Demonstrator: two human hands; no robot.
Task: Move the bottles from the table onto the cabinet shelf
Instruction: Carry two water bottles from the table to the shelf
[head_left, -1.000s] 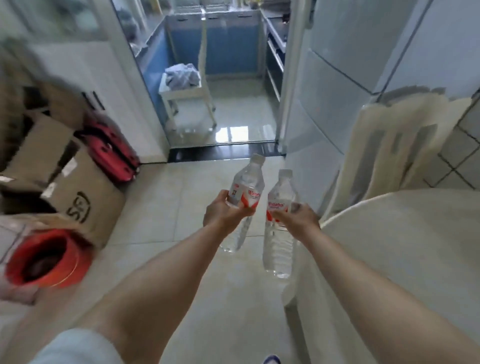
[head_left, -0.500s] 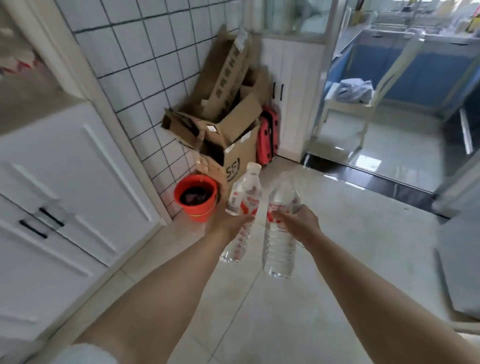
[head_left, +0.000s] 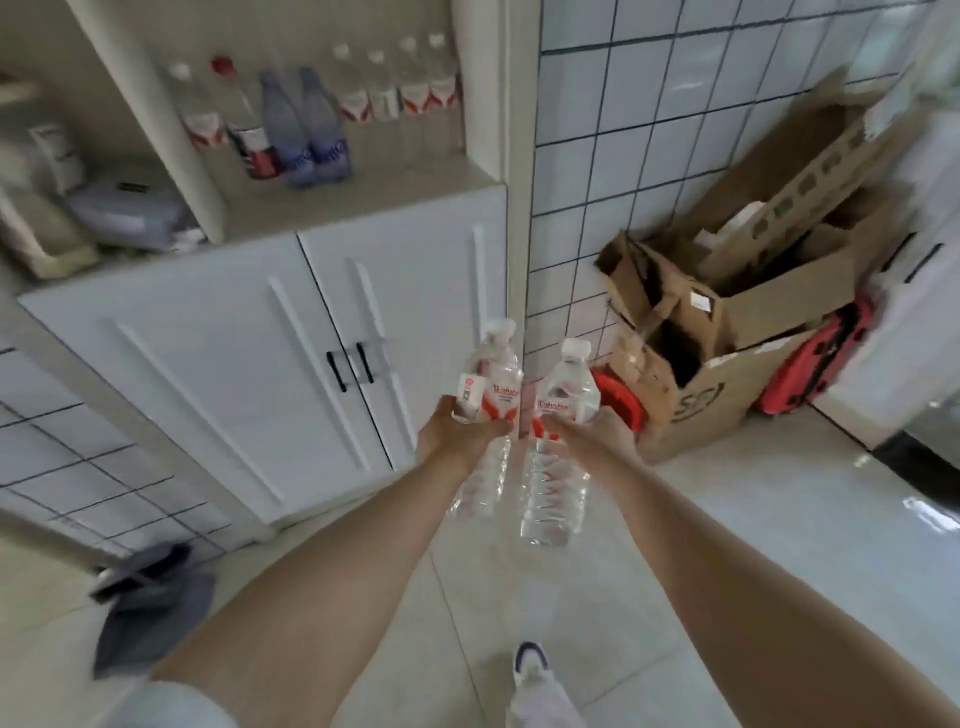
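Facing white cabinet shelf (head_left: 363, 195) now, table gone from view | left hand (head_left: 454, 428) grips clear red-labelled bottle (head_left: 491, 400) | right hand (head_left: 597, 434) grips second clear bottle (head_left: 558, 467) | placing next

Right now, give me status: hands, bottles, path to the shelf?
Left hand grips one bottle, right hand another. Cabinet shelf ahead, bottles already lined there. Nothing between.

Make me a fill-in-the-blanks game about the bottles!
1. Each hand holds one ____.
2. The left hand and right hand are in front of the white cabinet, whose two doors are ____.
3. The two blue bottles stand on the ____.
4. The box is made of ____.

Answers: bottle; closed; shelf; cardboard
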